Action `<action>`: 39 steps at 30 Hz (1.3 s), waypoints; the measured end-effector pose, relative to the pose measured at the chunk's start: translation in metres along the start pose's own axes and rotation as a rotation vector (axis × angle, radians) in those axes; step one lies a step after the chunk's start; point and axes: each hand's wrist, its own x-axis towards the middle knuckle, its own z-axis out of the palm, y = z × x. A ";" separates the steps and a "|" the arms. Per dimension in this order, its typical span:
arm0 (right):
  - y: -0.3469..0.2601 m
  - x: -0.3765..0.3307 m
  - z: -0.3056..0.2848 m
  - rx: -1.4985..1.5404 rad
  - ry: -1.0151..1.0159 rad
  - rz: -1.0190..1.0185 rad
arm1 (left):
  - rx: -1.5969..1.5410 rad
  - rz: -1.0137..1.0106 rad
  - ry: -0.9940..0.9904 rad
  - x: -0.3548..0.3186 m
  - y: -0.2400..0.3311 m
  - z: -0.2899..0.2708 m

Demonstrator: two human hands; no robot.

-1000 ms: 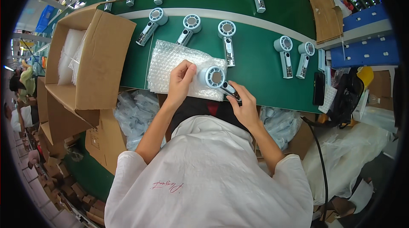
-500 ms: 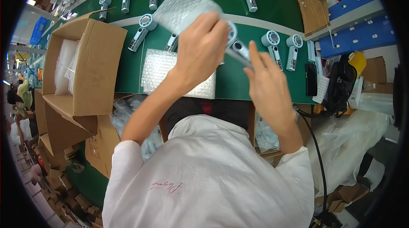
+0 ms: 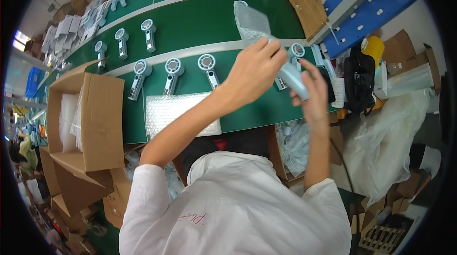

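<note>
A light-blue handheld fan (image 3: 293,80) is held up over the green table, its plain handle slanting down to the right. Around the handle's lower end are the fingers of my right hand (image 3: 314,90), somewhat blurred. My left hand (image 3: 259,67) pinches a clear bubble-wrap bag (image 3: 253,20) near the fan's upper end. That hand hides the fan's head, so I cannot tell how far it is inside the bag. Below my left forearm, flat bubble-wrap bags (image 3: 164,112) lie at the table's near edge. Left of my hands stand fans in a row, one being a fan (image 3: 174,67).
An opened cardboard box (image 3: 104,121) with white sheets inside stands at the left. More fans lie on the far green strip, including one fan (image 3: 148,31). At the right are a black bag (image 3: 357,81) and plastic sheeting (image 3: 388,136). Wrapped items (image 3: 293,143) fill a box below the table.
The fan has turned from its button side to its plain side. Both hands are closer together, and the bag now hangs beyond my left hand to the right. The whole view has shifted.
</note>
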 end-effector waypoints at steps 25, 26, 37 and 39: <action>0.038 -0.068 0.049 0.401 -0.053 -0.080 | -0.153 -0.520 0.065 -0.082 0.025 -0.013; 0.039 -0.067 0.052 0.547 0.004 -0.015 | -0.094 -0.490 0.035 -0.087 0.029 -0.012; 0.048 -0.021 -0.005 0.619 -0.088 0.315 | -0.492 -0.484 -0.146 -0.016 0.042 -0.004; 0.040 0.008 -0.012 0.057 0.008 0.129 | -0.589 -0.665 -0.180 0.002 0.017 0.001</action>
